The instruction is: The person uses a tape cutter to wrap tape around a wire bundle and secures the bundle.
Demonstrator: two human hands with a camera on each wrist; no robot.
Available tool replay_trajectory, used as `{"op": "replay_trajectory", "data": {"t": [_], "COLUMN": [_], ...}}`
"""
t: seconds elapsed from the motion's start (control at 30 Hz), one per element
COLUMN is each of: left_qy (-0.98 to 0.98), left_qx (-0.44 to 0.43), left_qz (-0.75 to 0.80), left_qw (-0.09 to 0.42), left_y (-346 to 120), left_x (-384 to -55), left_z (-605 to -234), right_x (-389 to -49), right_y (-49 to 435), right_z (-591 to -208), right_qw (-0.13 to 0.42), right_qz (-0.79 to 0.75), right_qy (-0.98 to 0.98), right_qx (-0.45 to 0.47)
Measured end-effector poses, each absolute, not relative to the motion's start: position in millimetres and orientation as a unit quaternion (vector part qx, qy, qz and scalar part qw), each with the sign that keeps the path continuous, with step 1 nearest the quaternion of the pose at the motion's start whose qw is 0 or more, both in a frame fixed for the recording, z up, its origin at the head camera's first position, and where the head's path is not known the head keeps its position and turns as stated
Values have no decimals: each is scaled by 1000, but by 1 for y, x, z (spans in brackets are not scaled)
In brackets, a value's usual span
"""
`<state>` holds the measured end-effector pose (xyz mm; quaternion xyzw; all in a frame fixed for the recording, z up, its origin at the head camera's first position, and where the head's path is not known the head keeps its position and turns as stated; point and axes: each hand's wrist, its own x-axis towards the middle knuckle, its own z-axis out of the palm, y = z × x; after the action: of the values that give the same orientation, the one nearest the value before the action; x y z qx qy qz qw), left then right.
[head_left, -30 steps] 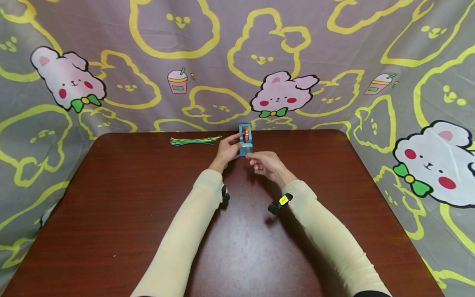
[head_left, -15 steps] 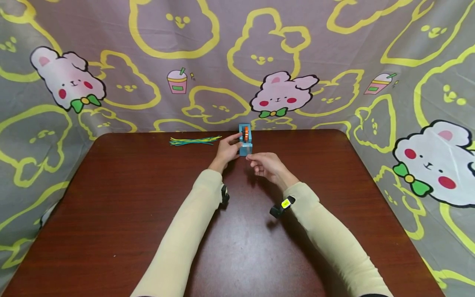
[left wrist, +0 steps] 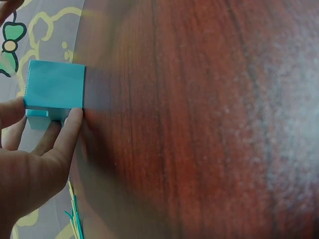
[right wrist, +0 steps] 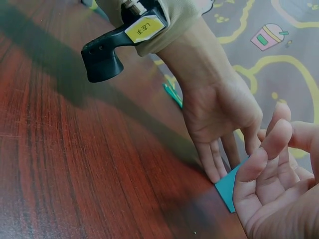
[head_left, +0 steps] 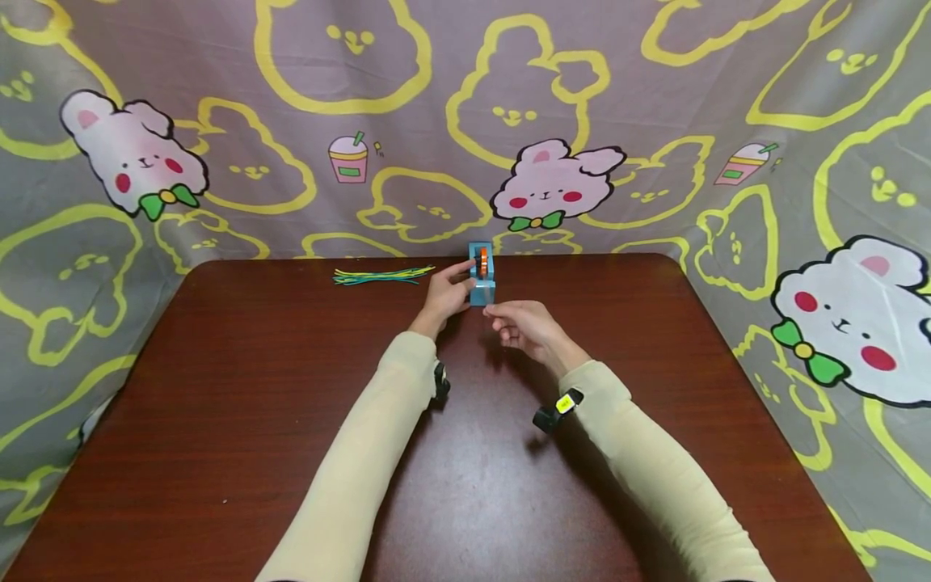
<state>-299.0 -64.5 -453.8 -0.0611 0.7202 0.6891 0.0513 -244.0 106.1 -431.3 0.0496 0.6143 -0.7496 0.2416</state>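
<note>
A light-blue tape dispenser [head_left: 478, 297] with an orange roll [head_left: 483, 262] stands at the table's far edge. My left hand [head_left: 441, 299] grips it from its left side. In the left wrist view, the left hand's [left wrist: 35, 169] fingertips press the side of the blue dispenser block [left wrist: 56, 84], whose serrated edge shows. In front of the dispenser, my right hand [head_left: 529, 325] pinches the end of a clear tape strip [head_left: 489, 297] between thumb and forefinger. In the right wrist view, the right hand's [right wrist: 276, 191] other fingers are curled and partly hide the dispenser [right wrist: 229, 190].
A bundle of yellow and teal thin ties [head_left: 381, 276] lies left of the dispenser, near the far edge. The brown wooden table [head_left: 254, 420] meets a patterned curtain [head_left: 407, 89] at the back. A camera mount [head_left: 556, 408] sticks out from the right wrist.
My right hand has drawn slightly back from the dispenser toward me, and its forearm has shifted a little to the right. The left hand and the dispenser have stayed in place.
</note>
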Motion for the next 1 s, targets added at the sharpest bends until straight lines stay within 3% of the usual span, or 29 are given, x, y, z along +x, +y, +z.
{"op": "replay_trajectory", "data": {"t": [1.0], "left_qy": [718], "left_qx": [-58], "left_qz": [692], "left_qw": [50], "left_y": [-63], "left_x": [-299], "left_z": [-455], "right_x": [-229], "right_y": [112], "right_z": [-429], "right_qw": [242], "right_qz": [-755], "right_qy": [609], "right_qx": [30]}}
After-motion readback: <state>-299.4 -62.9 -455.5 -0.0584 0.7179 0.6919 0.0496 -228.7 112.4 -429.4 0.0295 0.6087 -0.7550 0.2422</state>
